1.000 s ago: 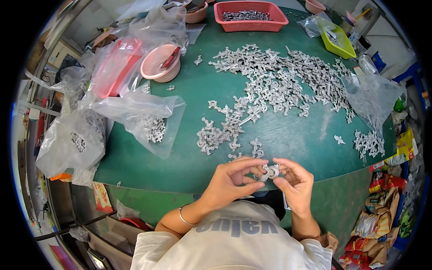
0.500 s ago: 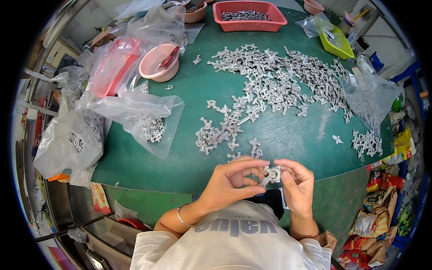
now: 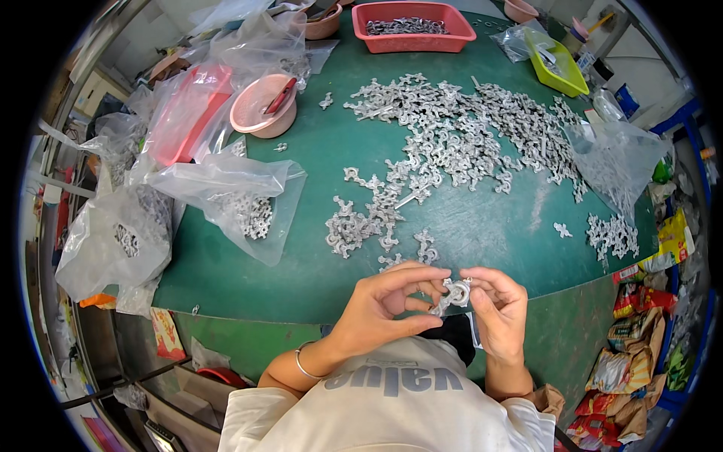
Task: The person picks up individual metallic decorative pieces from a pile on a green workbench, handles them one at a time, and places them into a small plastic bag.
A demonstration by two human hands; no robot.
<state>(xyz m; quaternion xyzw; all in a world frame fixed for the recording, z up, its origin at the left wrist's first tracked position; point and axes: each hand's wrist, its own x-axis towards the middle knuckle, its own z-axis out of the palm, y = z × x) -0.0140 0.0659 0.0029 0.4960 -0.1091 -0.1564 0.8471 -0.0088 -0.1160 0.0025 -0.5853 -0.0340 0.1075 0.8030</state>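
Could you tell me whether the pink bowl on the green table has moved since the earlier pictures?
No. The pink bowl sits in the same spot on the green table, beside the red bin in a clear bag, just as in the earlier pictures.

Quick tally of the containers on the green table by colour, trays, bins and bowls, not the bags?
Red rectangular plastic tray of metal parts: 1
Yellow-green plastic bin: 1
Pink round plastic bowls: 3
Total: 5
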